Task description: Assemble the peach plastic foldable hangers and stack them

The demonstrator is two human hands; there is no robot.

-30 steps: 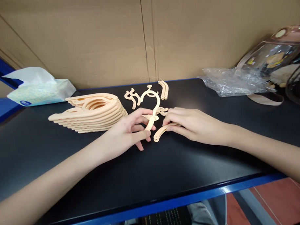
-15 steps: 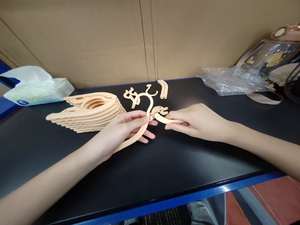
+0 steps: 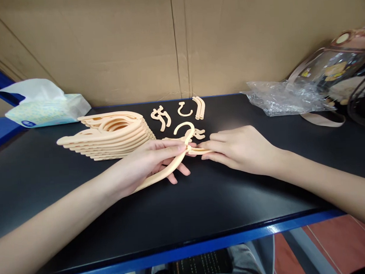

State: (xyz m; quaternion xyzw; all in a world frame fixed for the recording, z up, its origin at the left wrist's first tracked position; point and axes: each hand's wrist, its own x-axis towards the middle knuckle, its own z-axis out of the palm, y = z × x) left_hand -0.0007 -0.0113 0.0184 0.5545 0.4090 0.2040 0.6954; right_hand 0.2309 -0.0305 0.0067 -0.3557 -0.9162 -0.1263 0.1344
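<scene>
step in hand: looks like a put-together job, joining two peach plastic hanger pieces end to end, just above the black tabletop [image 3: 202,200]

left hand: the left hand [image 3: 147,162] is closed in a pinch, thumb and forefinger clamped on the long curved arm [image 3: 160,175] near its upper end, the other fingers curled under it. The arm runs down and back toward the wrist

right hand: the right hand [image 3: 239,149] is mostly flat, fingers stretched out and pinched around a short curved piece [image 3: 199,151], its tip touching the end of the long arm

hook: a hook loop [image 3: 184,129] rises right behind the joint (can't tell if it's already attached to the long arm or just lying behind it)

next move, my guess: the two ends need lining up square and pressing together, with the left grip held steady so the arm doesn't twist

surface: a stack of finished hangers [image 3: 110,135] sits just left of the hands, with loose small parts [image 3: 162,115] and a pair of curved strips [image 3: 199,107] farther back

room: cardboard wall [image 3: 179,41] behind, tissue pack [image 3: 44,110] far left, crumpled clear plastic bag [image 3: 283,97] and a see-through pouch [image 3: 336,71] on the right, blue table edge [image 3: 234,241] in front
</scene>
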